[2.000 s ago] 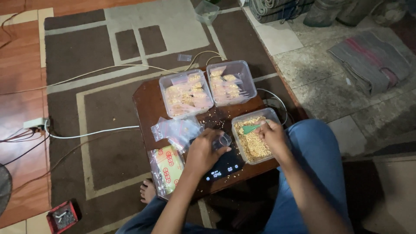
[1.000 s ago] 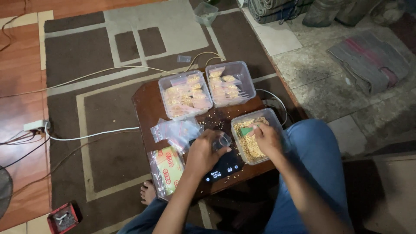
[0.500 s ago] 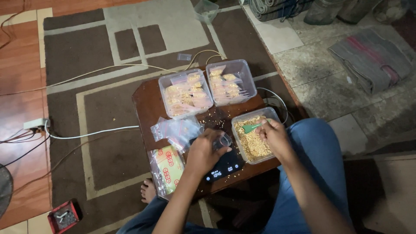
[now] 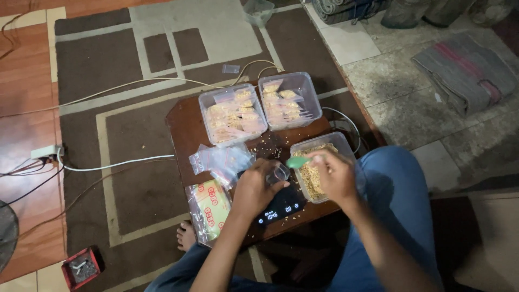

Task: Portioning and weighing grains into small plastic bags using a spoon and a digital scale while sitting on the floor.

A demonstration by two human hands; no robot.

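Now my right hand [image 4: 336,176], fingers closed on the small green plastic scoop [image 4: 298,161], has lifted it from the clear plastic tub of golden grain [image 4: 316,168] toward the small clear plastic bag [image 4: 279,174] pinched by my left hand [image 4: 254,189] over the black digital scale [image 4: 281,208] at the low brown wooden table's [image 4: 184,130] near edge.

Blue jeans [image 4: 397,189], bare forearms, 1 bare foot [image 4: 185,237] showing.

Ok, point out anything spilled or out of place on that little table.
Loose yellow bits lie scattered on the brown table between the tubs and around the black scale. They match the contents of the open tub, so they look like spillage.
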